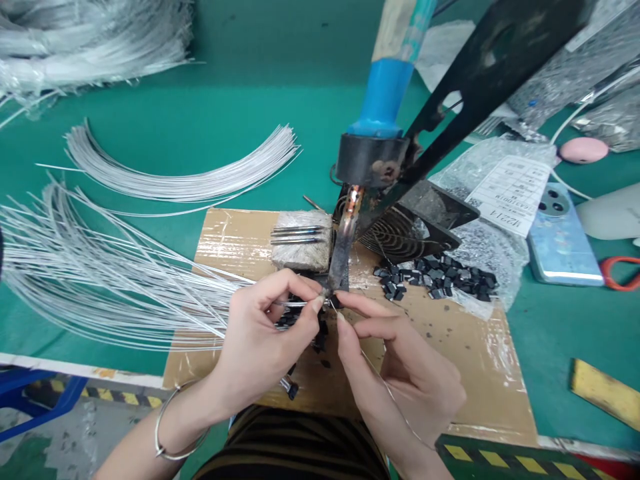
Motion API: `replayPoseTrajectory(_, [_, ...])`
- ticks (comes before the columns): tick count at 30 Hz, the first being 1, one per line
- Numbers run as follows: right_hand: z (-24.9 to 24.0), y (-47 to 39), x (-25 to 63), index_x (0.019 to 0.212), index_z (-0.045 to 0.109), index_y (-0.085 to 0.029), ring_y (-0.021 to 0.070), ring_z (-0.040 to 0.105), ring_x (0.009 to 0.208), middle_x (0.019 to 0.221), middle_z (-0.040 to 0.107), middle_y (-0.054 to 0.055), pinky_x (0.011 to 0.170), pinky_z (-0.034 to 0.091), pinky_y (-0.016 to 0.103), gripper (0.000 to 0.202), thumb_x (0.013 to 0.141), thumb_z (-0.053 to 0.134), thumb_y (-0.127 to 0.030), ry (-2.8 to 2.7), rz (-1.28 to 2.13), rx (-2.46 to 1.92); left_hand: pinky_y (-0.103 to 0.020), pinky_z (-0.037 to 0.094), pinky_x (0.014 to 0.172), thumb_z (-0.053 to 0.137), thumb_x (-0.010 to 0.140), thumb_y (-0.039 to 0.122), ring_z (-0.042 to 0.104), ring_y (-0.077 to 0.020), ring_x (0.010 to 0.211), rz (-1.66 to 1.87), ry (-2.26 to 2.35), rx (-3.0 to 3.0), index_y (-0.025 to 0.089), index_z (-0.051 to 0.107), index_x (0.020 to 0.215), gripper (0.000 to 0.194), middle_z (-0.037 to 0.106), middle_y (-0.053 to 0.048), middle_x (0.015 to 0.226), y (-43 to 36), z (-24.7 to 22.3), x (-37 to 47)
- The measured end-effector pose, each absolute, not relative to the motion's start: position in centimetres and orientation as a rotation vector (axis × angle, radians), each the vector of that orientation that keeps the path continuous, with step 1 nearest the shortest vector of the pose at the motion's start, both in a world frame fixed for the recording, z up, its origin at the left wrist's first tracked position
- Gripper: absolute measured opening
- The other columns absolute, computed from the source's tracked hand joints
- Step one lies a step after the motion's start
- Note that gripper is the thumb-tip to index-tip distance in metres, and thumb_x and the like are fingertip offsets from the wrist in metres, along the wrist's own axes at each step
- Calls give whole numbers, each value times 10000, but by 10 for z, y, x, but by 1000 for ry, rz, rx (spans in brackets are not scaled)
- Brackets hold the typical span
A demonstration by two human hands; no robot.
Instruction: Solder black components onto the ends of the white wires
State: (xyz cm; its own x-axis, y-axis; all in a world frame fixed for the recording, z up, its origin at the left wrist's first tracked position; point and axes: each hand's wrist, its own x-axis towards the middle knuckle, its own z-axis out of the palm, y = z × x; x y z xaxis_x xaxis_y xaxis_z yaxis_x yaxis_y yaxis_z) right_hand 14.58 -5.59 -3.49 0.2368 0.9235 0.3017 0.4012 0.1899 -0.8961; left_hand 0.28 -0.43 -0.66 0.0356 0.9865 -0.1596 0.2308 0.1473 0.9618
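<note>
At the soldering iron [383,100], the left hand [263,347] pinches white wires [295,304], the right hand [410,380] a thin strand [385,385]; steadiness seems needed next.

Shows a blue phone [565,233] at right, just beside a red loop [605,272]; farther, a pink oval object [584,151]; nearer, a yellow block [604,392].

A green-topped table [240,107] stands over a grey floor [103,427] marked with yellow-and-black striped tape [115,396].
</note>
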Motion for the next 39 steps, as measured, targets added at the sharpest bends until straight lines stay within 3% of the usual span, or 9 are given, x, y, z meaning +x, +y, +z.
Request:
replayPoseTrajectory(6, [-37, -56, 146, 876, 700, -224, 162, 839, 883, 1050, 860, 34, 797, 666, 222, 172, 931, 752, -69, -1363, 568, -1388, -225, 482, 566, 719, 819, 130, 664, -130, 634, 935, 1412, 1291, 192, 718, 734, 106, 785, -9, 769, -5, -9, 2])
replayPoseTrajectory(10, [-38, -56, 146, 873, 695, -223, 182, 844, 903, 1070, 858, 47, 809, 672, 246, 166, 941, 744, -80, -1367, 581, -1389, -232, 508, 616, 713, 823, 121, 674, -135, 662, 942, 1399, 1305, 192, 712, 727, 119, 791, -12, 775, -5, -10, 2])
replayPoseTrajectory(30, [-34, -53, 145, 883, 718, -220, 191, 848, 804, 1025, 866, 45, 749, 714, 261, 148, 951, 758, -94, -1385, 493, -1408, -225, 465, 545, 718, 828, 127, 668, -128, 632, 945, 1418, 1354, 196, 721, 741, 111, 788, -9, 774, -7, -11, 1])
replayPoseTrajectory(39, [-36, -53, 144, 884, 719, -216, 189, 849, 828, 1024, 866, 46, 764, 702, 246, 152, 949, 752, -83, -1388, 506, -1401, -224, 502, 605, 717, 829, 118, 685, -133, 670, 953, 1401, 1329, 199, 723, 747, 116, 793, -7, 783, -5, -9, 2])
